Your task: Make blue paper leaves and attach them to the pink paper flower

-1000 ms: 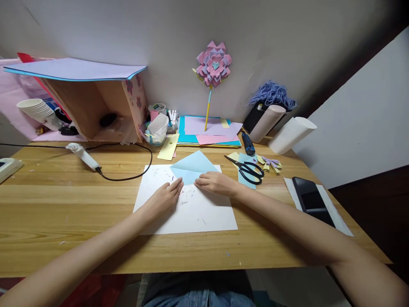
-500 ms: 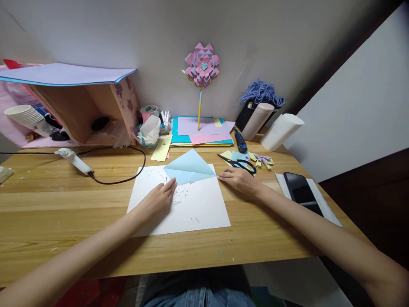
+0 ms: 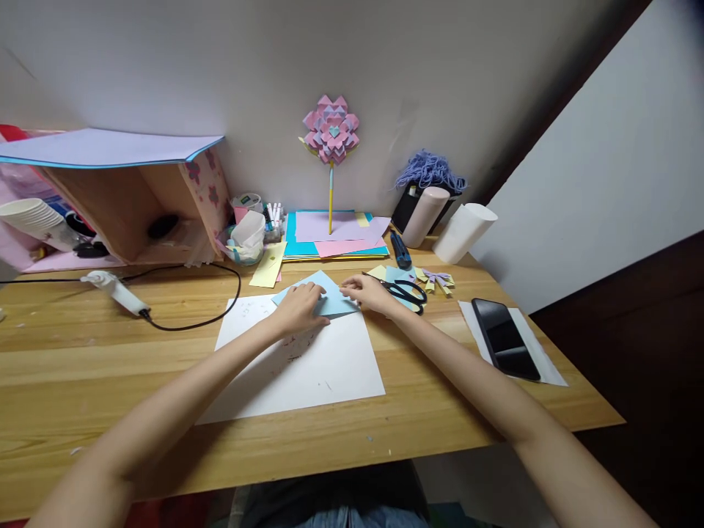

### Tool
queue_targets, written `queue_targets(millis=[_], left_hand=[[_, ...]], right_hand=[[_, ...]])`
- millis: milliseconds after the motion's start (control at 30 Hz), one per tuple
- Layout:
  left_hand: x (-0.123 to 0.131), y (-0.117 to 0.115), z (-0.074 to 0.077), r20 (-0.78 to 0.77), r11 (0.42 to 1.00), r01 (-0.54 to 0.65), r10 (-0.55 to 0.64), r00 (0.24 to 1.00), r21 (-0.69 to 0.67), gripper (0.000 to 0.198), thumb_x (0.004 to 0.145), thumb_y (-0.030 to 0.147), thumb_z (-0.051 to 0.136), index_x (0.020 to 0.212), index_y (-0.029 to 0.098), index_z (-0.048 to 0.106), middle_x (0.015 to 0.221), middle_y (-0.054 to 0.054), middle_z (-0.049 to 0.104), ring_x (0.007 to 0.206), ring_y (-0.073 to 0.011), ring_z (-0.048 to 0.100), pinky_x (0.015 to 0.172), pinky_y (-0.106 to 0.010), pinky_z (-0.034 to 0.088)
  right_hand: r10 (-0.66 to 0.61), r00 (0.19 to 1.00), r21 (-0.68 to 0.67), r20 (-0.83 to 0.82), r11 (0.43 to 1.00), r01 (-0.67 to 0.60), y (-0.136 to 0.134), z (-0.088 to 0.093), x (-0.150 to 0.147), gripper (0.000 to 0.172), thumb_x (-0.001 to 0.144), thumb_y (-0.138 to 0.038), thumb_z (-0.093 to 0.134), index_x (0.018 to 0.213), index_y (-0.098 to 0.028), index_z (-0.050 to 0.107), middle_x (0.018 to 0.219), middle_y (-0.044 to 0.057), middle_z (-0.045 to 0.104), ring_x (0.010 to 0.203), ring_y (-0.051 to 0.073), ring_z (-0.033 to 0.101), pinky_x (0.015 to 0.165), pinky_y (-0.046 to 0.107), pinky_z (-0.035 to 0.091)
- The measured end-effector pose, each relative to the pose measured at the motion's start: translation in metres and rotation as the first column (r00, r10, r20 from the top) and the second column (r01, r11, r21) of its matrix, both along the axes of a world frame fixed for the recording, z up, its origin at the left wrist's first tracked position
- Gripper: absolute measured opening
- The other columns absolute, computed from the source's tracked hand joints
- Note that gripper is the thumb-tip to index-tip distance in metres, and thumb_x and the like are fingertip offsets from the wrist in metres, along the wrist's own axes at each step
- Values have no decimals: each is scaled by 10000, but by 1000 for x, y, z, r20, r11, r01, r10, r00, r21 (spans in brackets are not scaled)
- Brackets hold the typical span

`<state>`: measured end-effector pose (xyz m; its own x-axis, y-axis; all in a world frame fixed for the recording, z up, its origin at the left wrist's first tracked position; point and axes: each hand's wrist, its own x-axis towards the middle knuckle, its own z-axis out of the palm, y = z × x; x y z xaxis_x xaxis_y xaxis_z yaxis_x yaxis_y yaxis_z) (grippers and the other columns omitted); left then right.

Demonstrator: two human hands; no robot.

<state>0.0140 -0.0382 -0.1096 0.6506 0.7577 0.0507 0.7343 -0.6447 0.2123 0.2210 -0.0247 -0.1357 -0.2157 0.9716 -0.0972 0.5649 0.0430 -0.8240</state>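
Observation:
A sheet of light blue paper (image 3: 332,302) with a pointed top lies on a marked white sheet (image 3: 330,367). Over its left part arches my left hand (image 3: 300,308), fingers and thumb spread apart, with the thumb low at the paper's bottom edge. My right hand (image 3: 369,292) is at the paper's upper right edge, its fingers bent and drawn together there; the exact grip is too small to see. Just right of that hand are black-handled scissors (image 3: 408,293), lying on yellow and blue paper pieces.
At the back, a paper flower (image 3: 331,130) rises before stacked coloured paper (image 3: 305,246). A utility knife (image 3: 400,251), white roll (image 3: 465,233) and folded paper piece (image 3: 437,281) are to the right, with a phone (image 3: 504,337). A box (image 3: 206,198) and corded white tool (image 3: 118,292) are left.
My left hand has moved up and right onto the blue paper, its fingers spreading. My right hand has shifted from the paper's right corner to its upper right edge. The camera view has shifted slightly.

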Motion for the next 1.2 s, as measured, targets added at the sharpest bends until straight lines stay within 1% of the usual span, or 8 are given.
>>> queue_targets(millis=[267,467,600,733,833,1033,1133,1200], left_hand=[[-1,4,-4,107,973,62,-39,994,-223,426,753,542,491,988,187,502,998,-70,561,948,-234,496,815,-396,352],[-1,0,-9,102,970,152,-134,986,-191,208,776,314,515,952,202,515,1020,-69,496,973,-227,447,807,-383,364],[0,0,-10,194,966,169,-131,972,-195,321,733,265,570,1027,183,471,1027,-75,512,948,-207,478,780,-336,384],[3,-5,-3,183,985,139,-120,976,-99,422,708,395,612,1050,185,481,974,-61,565,907,-222,500,755,-344,364],[4,-11,4,89,989,129,-136,987,72,153,776,273,547,910,199,540,847,-33,595,825,-203,501,709,-331,335],[-11,-12,2,-127,881,218,-181,975,420,190,827,92,373,826,170,546,812,-66,575,756,-190,491,660,-324,338],[-23,-11,-10,-172,877,221,-162,972,427,213,822,78,349,807,162,544,788,-70,565,718,-182,500,656,-315,367],[-30,-11,-16,-159,905,202,-152,975,374,199,810,86,357,806,159,542,786,-69,565,702,-176,507,642,-305,384]], right_hand=[[37,999,-49,24,998,-36,24,-4,-13,262,645,-363,670,768,-135,626,515,-42,530,437,67,432,417,188,293],[70,998,-23,-2,997,-70,27,1,-17,196,574,-265,703,681,-151,587,643,-20,580,570,85,499,463,173,338],[96,992,-26,-79,995,-99,24,2,-20,231,620,-220,653,803,-163,524,687,-21,580,575,88,527,448,166,387],[81,982,12,-169,997,-80,12,8,-19,382,669,-209,606,1006,-193,426,680,-50,530,538,78,516,441,171,428],[10,963,104,-271,994,19,-3,16,-14,448,694,-230,587,1090,-208,379,729,-39,518,532,76,517,462,191,472],[-278,846,25,-454,946,324,-39,13,-5,637,676,-217,601,1183,-231,216,1056,90,546,714,156,623,552,280,558],[-327,857,-155,-398,945,288,-59,-1,-6,695,677,-219,613,1216,-193,175,839,61,610,585,172,633,562,327,564],[-262,901,-131,-345,964,230,-72,-9,-7,733,702,-224,593,1267,-194,128,732,18,609,551,176,630,558,337,560]])
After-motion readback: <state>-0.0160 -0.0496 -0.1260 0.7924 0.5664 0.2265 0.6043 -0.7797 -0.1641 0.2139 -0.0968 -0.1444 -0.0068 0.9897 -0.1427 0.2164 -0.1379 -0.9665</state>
